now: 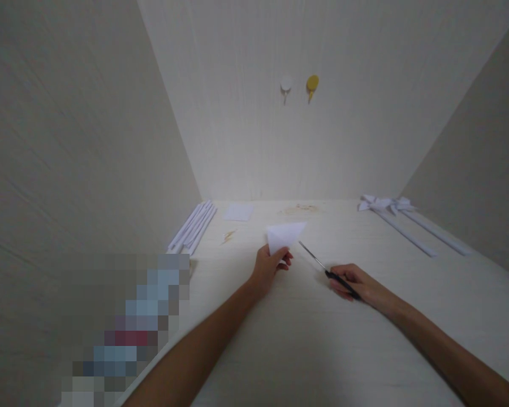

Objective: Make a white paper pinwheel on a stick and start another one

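Between the thumb and fingers of my left hand is a white piece of paper, triangular in outline and held up above the table. My right hand is closed around the black handle of a pair of scissors. The metal blades point up and left, their tip close to the paper's right side but apart from it. The blades look closed together. Parts of the fingers on both hands are hidden.
White rolled paper sticks lie at the left edge. A square paper sheet and several toothpick-like slivers are nearby. Two paper pinwheels on sticks lie at right. White and yellow hooks hang on the back wall.
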Demonstrator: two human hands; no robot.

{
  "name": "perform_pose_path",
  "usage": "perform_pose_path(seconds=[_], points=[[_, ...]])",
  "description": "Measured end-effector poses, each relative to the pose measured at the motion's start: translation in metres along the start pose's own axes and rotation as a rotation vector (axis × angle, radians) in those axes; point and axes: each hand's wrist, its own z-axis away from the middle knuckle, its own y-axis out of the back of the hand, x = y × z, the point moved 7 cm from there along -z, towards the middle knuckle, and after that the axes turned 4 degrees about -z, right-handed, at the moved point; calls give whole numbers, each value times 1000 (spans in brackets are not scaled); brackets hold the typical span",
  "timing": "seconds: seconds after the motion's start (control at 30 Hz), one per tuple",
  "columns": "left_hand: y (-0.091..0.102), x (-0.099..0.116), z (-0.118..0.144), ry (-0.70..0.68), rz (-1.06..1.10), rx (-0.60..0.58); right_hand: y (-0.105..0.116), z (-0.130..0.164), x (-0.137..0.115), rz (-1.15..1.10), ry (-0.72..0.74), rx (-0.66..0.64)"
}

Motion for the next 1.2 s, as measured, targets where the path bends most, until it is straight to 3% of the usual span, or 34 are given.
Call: perform_pose_path(seconds=[0.3, 1.2], points=[[-5, 4, 6, -13, -37, -43, -1, 0, 7, 128, -32, -3], [-9, 4, 6, 1, -39, -78, -2, -2, 10, 203, -23, -33]])
